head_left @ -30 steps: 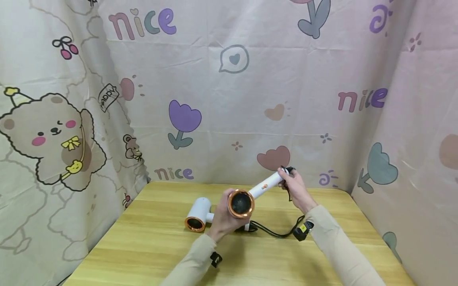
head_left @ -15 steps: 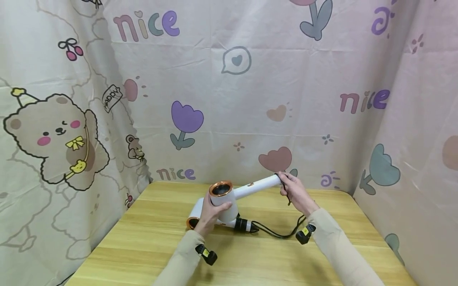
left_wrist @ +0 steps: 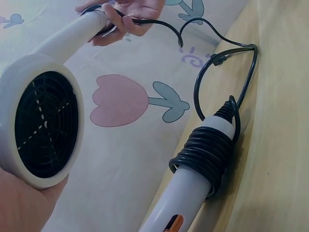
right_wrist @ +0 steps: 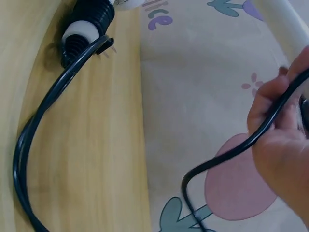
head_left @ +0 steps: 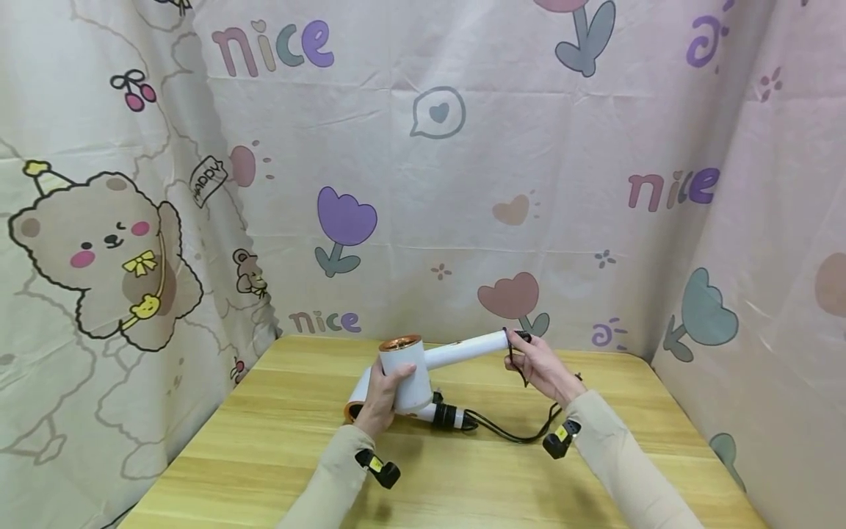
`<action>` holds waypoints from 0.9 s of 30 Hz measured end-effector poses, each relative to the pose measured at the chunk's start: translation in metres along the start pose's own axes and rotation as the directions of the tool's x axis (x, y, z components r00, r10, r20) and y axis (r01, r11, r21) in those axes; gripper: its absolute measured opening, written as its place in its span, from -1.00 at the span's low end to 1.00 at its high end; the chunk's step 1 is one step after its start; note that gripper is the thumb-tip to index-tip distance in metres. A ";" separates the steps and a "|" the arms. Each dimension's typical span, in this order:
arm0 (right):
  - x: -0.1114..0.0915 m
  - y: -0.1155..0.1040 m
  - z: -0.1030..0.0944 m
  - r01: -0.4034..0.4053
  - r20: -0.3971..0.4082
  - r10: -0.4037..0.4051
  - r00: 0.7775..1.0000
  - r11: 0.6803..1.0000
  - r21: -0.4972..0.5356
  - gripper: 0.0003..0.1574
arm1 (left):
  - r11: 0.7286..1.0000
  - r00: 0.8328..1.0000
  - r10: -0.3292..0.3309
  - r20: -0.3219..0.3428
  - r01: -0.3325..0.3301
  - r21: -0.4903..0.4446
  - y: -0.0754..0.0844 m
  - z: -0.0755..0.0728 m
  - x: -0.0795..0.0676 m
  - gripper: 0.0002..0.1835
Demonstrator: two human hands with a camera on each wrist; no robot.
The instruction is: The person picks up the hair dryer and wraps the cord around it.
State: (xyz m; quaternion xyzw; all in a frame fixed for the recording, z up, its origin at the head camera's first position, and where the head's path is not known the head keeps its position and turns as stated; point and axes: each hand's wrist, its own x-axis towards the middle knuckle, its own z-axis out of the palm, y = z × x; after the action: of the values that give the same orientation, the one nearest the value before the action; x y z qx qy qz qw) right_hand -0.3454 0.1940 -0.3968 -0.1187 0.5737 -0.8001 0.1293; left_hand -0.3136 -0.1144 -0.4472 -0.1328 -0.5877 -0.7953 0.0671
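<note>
Here's the left hand [head_left: 382,398] wrapped round the barrel of a white hair dryer [head_left: 418,383], copper rim tipped upward, while the right hand [head_left: 543,366] grips the end of its handle, a black cord [right_wrist: 246,143] running across those fingers! The dryer is up above the wooden table [head_left: 502,488], handle slanting up toward the right hand, and just below it, partly hidden, lies a second hair dryer [head_left: 421,413], a black cable [head_left: 444,416] coiled snugly round its handle.
</note>
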 end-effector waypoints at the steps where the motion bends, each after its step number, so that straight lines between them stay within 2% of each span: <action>1: -0.001 0.002 -0.001 0.003 0.019 -0.004 1.000 1.000 0.005 -0.73 | 1.000 1.000 -0.005 0.002 0.005 0.001 0.000 0.000 0.000 -0.32; 4: -0.001 0.006 -0.004 0.041 0.091 -0.038 0.995 0.999 -0.036 -0.63 | 0.999 1.000 -0.030 -0.001 0.030 0.012 0.000 -0.002 0.001 -0.34; 7: -0.001 0.007 -0.005 0.129 0.119 -0.114 0.986 0.983 -0.128 -0.52 | 0.999 0.999 -0.052 -0.008 0.053 0.008 0.001 -0.004 0.002 -0.37; 10: -0.001 0.006 -0.004 0.198 0.072 -0.186 0.980 0.946 -0.255 -0.44 | 0.998 0.998 -0.064 -0.013 0.064 -0.010 0.005 -0.007 0.004 -0.39; 12: -0.002 0.004 -0.003 0.209 0.037 -0.209 0.977 0.920 -0.331 -0.41 | 0.997 0.997 -0.074 -0.019 0.074 -0.022 0.007 -0.008 0.005 -0.41; 15: -0.003 0.003 0.000 0.212 0.027 -0.220 0.975 0.893 -0.396 -0.39 | 0.995 0.995 -0.095 -0.029 0.094 -0.033 0.009 -0.010 0.006 -0.44; 18: -0.004 0.004 0.004 0.222 0.050 -0.220 0.974 0.892 -0.393 -0.39 | 0.993 0.993 -0.114 -0.030 0.113 -0.043 0.009 -0.010 0.006 -0.45; 22: -0.004 0.009 0.011 0.236 0.071 -0.225 0.972 0.920 -0.314 -0.40 | 0.988 0.989 -0.139 -0.042 0.136 -0.068 0.006 -0.010 0.005 -0.45; 27: -0.006 0.015 0.013 0.257 0.078 -0.246 0.966 0.940 -0.222 -0.61 | 0.978 0.984 -0.174 -0.038 0.169 -0.123 0.006 -0.010 0.007 -0.48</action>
State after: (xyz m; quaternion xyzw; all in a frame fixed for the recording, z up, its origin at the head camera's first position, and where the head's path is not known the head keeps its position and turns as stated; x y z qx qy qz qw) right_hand -0.3343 0.1797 -0.4067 -0.2249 0.6394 -0.7348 0.0256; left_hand -0.3200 -0.1257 -0.4429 -0.0659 -0.5467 -0.8347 0.0046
